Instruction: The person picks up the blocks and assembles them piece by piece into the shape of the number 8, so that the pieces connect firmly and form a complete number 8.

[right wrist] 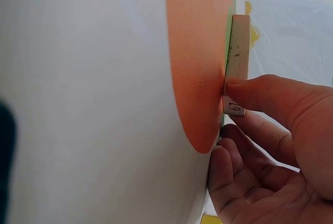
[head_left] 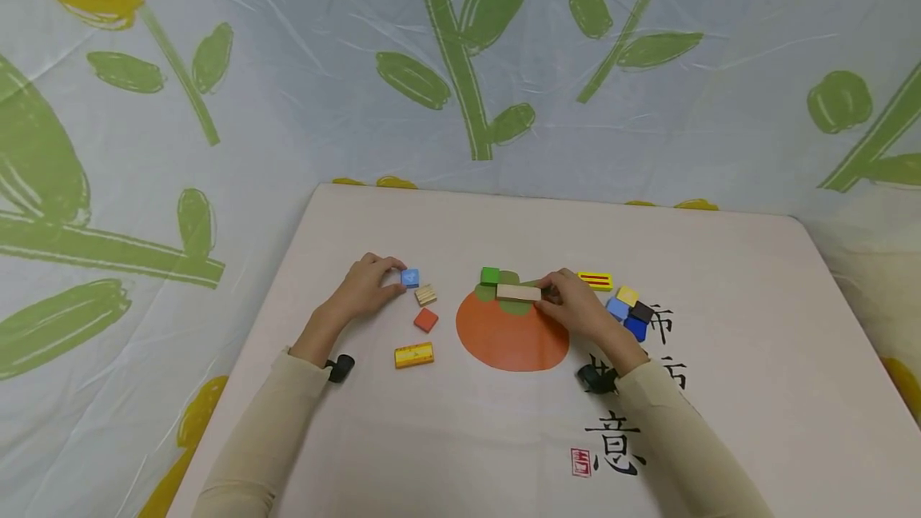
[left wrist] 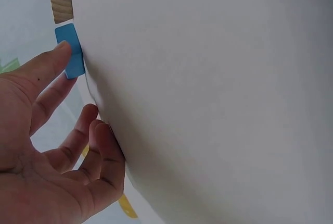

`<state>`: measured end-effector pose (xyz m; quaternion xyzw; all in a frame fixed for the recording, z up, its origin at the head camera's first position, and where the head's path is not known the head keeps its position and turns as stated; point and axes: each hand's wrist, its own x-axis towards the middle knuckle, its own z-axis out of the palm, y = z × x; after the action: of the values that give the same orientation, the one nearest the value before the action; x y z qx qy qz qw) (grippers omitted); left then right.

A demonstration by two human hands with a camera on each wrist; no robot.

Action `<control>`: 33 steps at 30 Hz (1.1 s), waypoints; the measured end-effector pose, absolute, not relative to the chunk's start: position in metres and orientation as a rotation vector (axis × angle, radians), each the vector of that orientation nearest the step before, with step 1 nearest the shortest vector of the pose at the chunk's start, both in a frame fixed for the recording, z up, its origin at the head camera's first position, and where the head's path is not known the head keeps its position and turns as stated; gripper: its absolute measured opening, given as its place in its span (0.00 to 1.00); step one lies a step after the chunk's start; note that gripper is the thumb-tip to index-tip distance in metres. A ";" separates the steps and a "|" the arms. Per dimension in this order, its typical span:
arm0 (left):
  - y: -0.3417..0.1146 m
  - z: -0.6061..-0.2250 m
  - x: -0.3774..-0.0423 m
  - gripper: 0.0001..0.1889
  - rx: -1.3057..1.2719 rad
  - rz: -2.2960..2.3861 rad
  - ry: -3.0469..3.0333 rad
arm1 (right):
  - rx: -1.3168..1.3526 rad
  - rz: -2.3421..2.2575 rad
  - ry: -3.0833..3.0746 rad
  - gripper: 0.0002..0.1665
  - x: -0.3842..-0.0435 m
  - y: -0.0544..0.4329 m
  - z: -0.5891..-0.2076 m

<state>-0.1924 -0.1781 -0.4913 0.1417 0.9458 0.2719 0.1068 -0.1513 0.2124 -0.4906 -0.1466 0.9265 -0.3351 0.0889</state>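
While the action runs below the middle of the head view, a pale wooden bar (head_left: 517, 293) sits right of centre, a light blue block (head_left: 410, 278) left of centre; both look light, stiff and hard to break, best pinched by opposite sides. Left wrist view: upper left, that block is between the left hand's (left wrist: 41, 172) thumb and finger, the rest loosely bent. Right wrist view: at right, the right hand (right wrist: 302, 148) pinches the bar's lower end, other fingers curled.

A screened-off tabletop spot in a room of unclear kind; flower-printed sheeting (head_left: 324, 102) hangs behind the pale table (head_left: 755, 326).
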 end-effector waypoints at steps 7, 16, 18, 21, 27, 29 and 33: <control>-0.179 -0.492 -0.192 0.18 0.424 0.809 2.788 | -0.434 -0.987 2.756 0.17 -0.150 0.212 -0.491; -0.181 -0.492 -0.192 0.18 0.397 0.849 2.771 | -0.434 -0.997 2.757 0.17 -0.150 0.213 -0.492; -0.181 -0.491 -0.192 0.17 0.377 0.872 2.764 | -0.429 -0.996 2.757 0.17 -0.150 0.213 -0.492; -0.179 -0.487 -0.192 0.17 0.378 0.905 2.760 | -0.424 -0.991 2.759 0.17 -0.151 0.213 -0.492; -0.167 -0.481 -0.189 0.18 0.464 0.927 2.749 | -0.406 -0.992 2.757 0.17 -0.151 0.213 -0.491; -0.162 -0.479 -0.189 0.19 0.476 0.922 2.744 | -0.408 -0.994 2.758 0.17 -0.150 0.213 -0.491; -0.151 -0.477 -0.186 0.19 0.493 0.932 2.725 | -0.422 -0.994 2.763 0.16 -0.150 0.213 -0.491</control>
<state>-0.1863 -0.1513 -0.4774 0.1676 0.9270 0.3171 0.1095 -0.1499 0.2125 -0.4905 -0.1416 0.9278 -0.3339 0.0872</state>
